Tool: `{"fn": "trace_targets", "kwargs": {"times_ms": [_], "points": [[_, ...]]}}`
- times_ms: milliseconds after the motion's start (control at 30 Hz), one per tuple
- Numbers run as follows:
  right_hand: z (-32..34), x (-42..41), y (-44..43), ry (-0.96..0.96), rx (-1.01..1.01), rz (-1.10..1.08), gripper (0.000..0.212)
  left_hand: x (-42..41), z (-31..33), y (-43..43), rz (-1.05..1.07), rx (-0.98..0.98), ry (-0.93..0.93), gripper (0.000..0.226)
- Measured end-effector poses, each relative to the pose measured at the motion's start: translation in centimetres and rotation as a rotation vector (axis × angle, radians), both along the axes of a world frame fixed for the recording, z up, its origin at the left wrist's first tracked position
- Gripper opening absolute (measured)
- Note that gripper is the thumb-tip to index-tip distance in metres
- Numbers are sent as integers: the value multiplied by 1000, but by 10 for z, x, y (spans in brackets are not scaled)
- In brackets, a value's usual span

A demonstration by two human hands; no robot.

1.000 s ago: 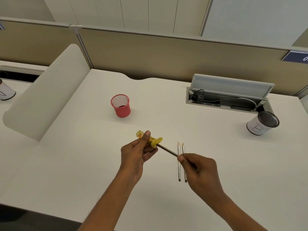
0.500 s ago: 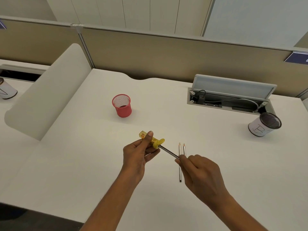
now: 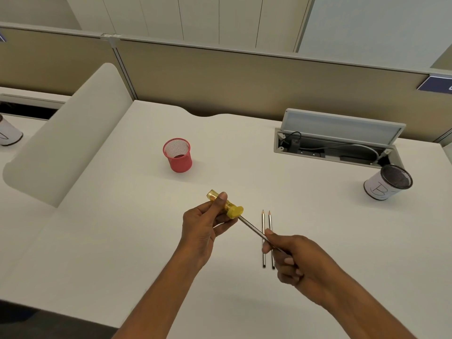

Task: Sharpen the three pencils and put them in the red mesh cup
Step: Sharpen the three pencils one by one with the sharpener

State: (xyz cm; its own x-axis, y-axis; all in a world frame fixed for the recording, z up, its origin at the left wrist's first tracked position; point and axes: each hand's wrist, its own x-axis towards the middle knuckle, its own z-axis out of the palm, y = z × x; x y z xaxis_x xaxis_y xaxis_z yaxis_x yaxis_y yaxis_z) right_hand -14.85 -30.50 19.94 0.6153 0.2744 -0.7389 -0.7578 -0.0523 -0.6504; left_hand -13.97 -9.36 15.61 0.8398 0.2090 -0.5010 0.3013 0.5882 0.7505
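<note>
Pencil (image 3: pixel 252 227): tip inside yellow sharpener (image 3: pixel 226 205), shaft pinched in thumb and fingers of right hand (image 3: pixel 298 260) | left hand (image 3: pixel 203 228): I see fingers and thumb curled round the sharpener | pair of pencils (image 3: pixel 263 223): side by side on desk (image 3: pixel 122 241), just beneath right fingertips | red mesh cup (image 3: pixel 178 157): upright, well beyond left fingers.

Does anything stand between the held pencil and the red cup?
Only the sharpener. The pencil, pinched by the right hand, has its tip inside it, and the left hand holds it on the cup's side. Past that, nothing shows on the desk up to the cup.
</note>
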Motion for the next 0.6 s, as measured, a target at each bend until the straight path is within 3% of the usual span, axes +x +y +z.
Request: {"fn": "trace_targets", "kwargs": {"times_ms": [500, 600], "points": [[-14, -9, -32, -148, 31, 50, 51, 5, -7, 16, 95, -72, 51, 31], [-17, -11, -30, -218, 3, 39, 40, 4, -8, 14, 98, -92, 51, 28]]}}
